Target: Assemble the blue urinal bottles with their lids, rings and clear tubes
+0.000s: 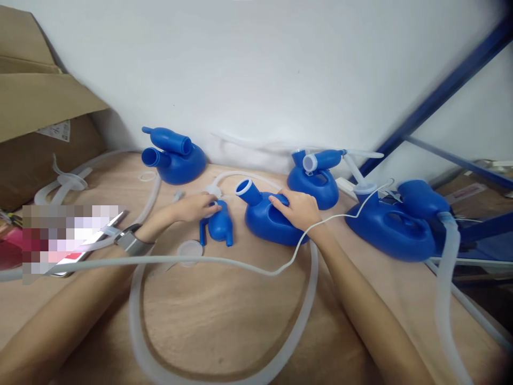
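Left hand [198,206]: fingers curled in, pinching a white fitting [214,193] of milky plastic where it meets a small blue piece [219,224]. That piece is bulb-shaped, glossy moulded plastic with stubby round spouts, and lies on the table right under the fingertips. Metal band [130,240] on the wrist.

Right hand [298,208]: palm down, fingers loosely spread and draped over the top of a blue jug [264,219]. It rests on the jug and does not close around it. The jug is smooth, rounded, flat-bottomed, with a slanted open neck pointing left. It sits at mid-table, just right of the small blue piece.

A soft translucent tube [136,321] runs from the fitting, arches behind the jug and loops wide across the near table. A thin white cord [240,264] crosses over it and the right wrist. A round frosted cap [190,248] lies flat beside the small blue piece.

Further out are three more jugs of the same glossy blue:
- back-left jug [172,158], twin necks.
- back-middle jug [316,182], a capped spout on top.
- right-hand jug [395,227], the largest in view, joined to a ribbed grey hose [447,278].

The table [224,315] is pale wood grain, matte. Cardboard box [40,107] at far left, flap open. Plain white wall [256,64] behind. A blue metal strut [441,91] slants up at right.
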A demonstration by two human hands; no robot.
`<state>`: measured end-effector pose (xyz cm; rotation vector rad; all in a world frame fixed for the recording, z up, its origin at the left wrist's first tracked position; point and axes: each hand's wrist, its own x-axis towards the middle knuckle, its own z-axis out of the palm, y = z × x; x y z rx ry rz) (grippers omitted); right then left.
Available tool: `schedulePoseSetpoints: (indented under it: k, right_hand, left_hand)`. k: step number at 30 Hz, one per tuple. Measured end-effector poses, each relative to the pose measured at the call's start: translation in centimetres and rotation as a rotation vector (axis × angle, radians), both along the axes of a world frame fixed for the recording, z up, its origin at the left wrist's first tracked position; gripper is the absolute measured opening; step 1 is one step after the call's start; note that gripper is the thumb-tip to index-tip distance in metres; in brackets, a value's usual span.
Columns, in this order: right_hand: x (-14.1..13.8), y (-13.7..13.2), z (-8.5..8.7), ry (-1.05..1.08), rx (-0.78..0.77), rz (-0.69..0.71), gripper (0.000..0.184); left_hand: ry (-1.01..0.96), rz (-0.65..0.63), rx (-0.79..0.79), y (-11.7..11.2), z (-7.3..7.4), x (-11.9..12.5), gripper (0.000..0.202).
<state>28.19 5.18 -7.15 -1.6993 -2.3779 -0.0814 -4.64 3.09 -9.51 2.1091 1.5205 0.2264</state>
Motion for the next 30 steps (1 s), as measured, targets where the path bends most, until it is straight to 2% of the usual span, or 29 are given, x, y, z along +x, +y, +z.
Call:
schedulePoseSetpoints:
  k: [5, 8, 10, 15, 17, 20, 23, 25, 26, 30]
  right_hand:
    - [0.0, 0.0, -0.1, 0.017, 0.01, 0.009, 0.049]
    - [0.3, 0.4, -0.8, 0.043, 0.053, 0.039, 0.05]
    - [0.6, 0.8, -1.3, 0.076, 0.145, 0.105, 0.049]
    - [1.0, 1.0, -1.6, 0.171, 0.493, 0.367, 0.042]
    - [0.8, 0.3, -1.1, 0.247, 0.512, 0.488, 0.039]
    - [-0.2, -1.3, -0.2, 0.392, 0.386, 0.749, 0.051]
    - [-1.2, -2.3, 0.0, 0.497, 0.308, 0.942, 0.09]
    - [-1.6, -2.4, -0.3, 0.532, 0.351, 0.926, 0.109]
    - [-1.7, -2.4, -0.6, 0.545, 0.381, 0.891, 0.11]
    - [-1.3, -1.9, -1.1, 0.638, 0.437, 0.782, 0.084]
  left_hand:
    - [-0.171, 0.018, -0.242, -0.6, 0.7, 0.0, 0.06]
    - [-0.284, 0.007, -0.297, -1.0, 1.6, 0.1, 0.054]
    - [-0.338, 0.007, -0.293, -1.2, 2.6, 0.1, 0.05]
    - [-0.505, -0.011, -0.152, -2.7, 6.6, -0.3, 0.034]
    - [-0.56, -0.007, -0.045, -3.7, 8.2, -0.2, 0.034]
    - [-0.63, 0.045, 0.135, -5.2, 9.8, 0.6, 0.037]
    - [-0.667, 0.112, 0.293, -6.3, 9.9, 2.1, 0.041]
    - [-0.68, 0.159, 0.376, -6.7, 9.5, 3.3, 0.044]
    - [-0.685, 0.169, 0.397, -6.9, 9.3, 3.9, 0.045]
    - [-0.751, 0.163, 0.35, -7.3, 8.7, 5.0, 0.04]
